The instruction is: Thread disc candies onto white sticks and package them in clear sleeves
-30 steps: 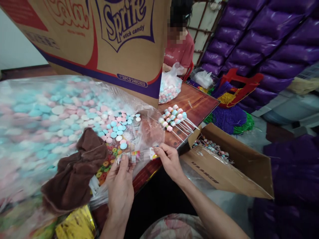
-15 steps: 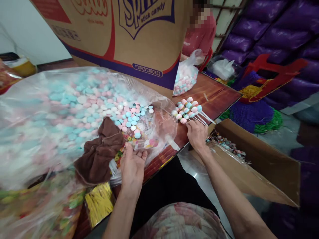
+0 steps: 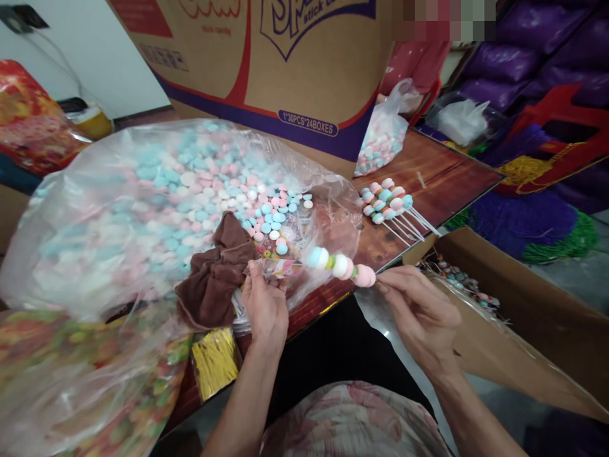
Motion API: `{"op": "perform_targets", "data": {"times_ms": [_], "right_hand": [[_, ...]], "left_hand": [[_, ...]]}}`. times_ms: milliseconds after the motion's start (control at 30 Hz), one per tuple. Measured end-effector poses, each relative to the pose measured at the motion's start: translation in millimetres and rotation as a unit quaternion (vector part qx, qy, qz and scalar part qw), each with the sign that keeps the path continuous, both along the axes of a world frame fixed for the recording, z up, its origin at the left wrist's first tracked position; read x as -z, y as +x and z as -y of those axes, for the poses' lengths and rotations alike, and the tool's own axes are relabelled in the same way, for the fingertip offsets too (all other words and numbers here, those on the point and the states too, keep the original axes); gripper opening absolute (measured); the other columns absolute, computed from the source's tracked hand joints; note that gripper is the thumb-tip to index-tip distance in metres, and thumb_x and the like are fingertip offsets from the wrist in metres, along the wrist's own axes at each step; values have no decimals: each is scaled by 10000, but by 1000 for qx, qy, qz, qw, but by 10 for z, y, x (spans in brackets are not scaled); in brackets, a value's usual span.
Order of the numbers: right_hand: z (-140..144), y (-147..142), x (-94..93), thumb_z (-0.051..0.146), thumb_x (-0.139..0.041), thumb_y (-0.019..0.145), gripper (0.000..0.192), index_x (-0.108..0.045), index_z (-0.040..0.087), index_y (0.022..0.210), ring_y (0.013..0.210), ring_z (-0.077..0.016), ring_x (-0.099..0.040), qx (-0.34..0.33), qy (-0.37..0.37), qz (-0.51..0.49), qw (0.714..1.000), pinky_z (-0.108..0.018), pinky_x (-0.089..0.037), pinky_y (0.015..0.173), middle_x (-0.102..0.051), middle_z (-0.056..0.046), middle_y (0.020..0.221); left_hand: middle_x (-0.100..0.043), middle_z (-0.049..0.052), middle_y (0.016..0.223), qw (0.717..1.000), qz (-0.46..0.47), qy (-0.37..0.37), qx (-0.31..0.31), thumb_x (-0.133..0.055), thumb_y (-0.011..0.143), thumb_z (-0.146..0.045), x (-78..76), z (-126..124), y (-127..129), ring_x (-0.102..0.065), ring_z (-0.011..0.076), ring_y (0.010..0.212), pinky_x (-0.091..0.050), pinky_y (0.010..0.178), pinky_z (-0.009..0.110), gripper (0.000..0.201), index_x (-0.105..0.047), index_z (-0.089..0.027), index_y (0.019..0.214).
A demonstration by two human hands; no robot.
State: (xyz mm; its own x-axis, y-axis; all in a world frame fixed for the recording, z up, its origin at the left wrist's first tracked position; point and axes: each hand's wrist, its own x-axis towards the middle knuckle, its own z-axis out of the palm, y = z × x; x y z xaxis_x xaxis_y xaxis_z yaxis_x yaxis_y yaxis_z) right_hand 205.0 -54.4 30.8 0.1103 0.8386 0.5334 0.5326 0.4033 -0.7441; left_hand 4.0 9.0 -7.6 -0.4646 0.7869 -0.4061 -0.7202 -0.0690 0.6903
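While the left hand (image 3: 267, 308), half curled, pinches a printed wrapper (image 3: 281, 268) under its thumb, the right hand (image 3: 421, 311), fingers bent, pinches a candy stick (image 3: 341, 266) pointed toward it over the near edge of the worktop (image 3: 442, 171). Beyond, skewered candies (image 3: 386, 202) lie beside that edge.

I've got left hand (image 3: 265, 304) just right of brown cloth (image 3: 216, 273), thumb pressed to fingers; right hand (image 3: 421, 311) well right of cloth, thumb-forefinger pinch. Left forearm (image 3: 245, 397), right forearm (image 3: 478, 403) angled inward, both bare.
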Motion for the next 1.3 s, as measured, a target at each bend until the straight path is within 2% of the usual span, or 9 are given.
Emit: {"op": "perform_targets", "data": {"times_ms": [267,400,500,700,800,967,1100,1200,1300], "right_hand": [[20,7,-47,67,-606,925,180,-698,214,970,752,-185,-626,-21,58,154,986,-365,-413,707,-695,-50,848],[31,73,-89,73,-618,933,161,-699,200,992,753,-178,-611,-50,58,217,973,-357,-384,699,-692,-47,849],[31,98,-102,75,-603,946,172,-706,200,1003,755,-166,-610,-79,41,235,968,-348,-373,694,-694,-38,863],[40,34,-49,147,-601,962,128,-709,216,971,768,-164,-617,-95,-36,153,983,-323,-414,693,-689,-33,879],[56,-7,-18,212,-579,976,147,-716,225,924,706,-158,-592,-98,-117,95,984,-306,-428,654,-652,-22,804],[62,-18,47,272,-567,970,174,-714,213,900,625,-143,-563,-103,-194,21,975,-277,-412,582,-612,2,700],[47,-17,98,294,-547,973,206,-699,202,870,562,-126,-494,-147,-253,-8,956,-261,-383,541,-519,28,613],[41,-34,101,307,-539,976,228,-682,198,837,554,-120,-455,-136,-255,-2,957,-258,-362,533,-486,31,605],[42,-44,83,309,-540,972,225,-677,196,832,557,-120,-460,-125,-245,-8,961,-256,-361,538,-486,31,607]], "left_hand": [[-709,-4,807,999,-34,14,-19,-790,772,-483,27,22,-44,-662,118,696,-512,643,250,354,-620,-178,831],[-706,8,835,996,-74,35,-37,-810,709,-557,3,5,-80,-666,137,755,-522,687,266,445,-614,-177,832],[-645,-23,768,988,-131,58,-57,-790,710,-593,-2,-12,-116,-598,98,703,-487,675,233,477,-576,-172,775],[-416,-70,646,948,-304,38,-86,-687,803,-624,85,-12,-200,-381,63,598,-345,567,213,503,-500,-172,687],[-408,-60,657,931,-352,36,-90,-641,843,-622,143,-20,-243,-382,80,617,-348,594,232,481,-524,-175,709],[-440,-39,702,904,-406,68,-112,-591,904,-564,185,-43,-285,-396,107,664,-358,653,250,417,-545,-181,744],[-438,-39,689,898,-418,79,-116,-588,908,-563,138,-29,-294,-381,109,654,-335,637,244,434,-510,-187,706],[-444,-39,701,894,-423,81,-123,-614,899,-547,83,3,-310,-384,108,660,-339,644,239,430,-519,-183,690],[-445,-44,732,930,-353,48,-94,-642,895,-507,59,31,-341,-396,107,670,-351,649,231,375,-545,-186,728]]}}
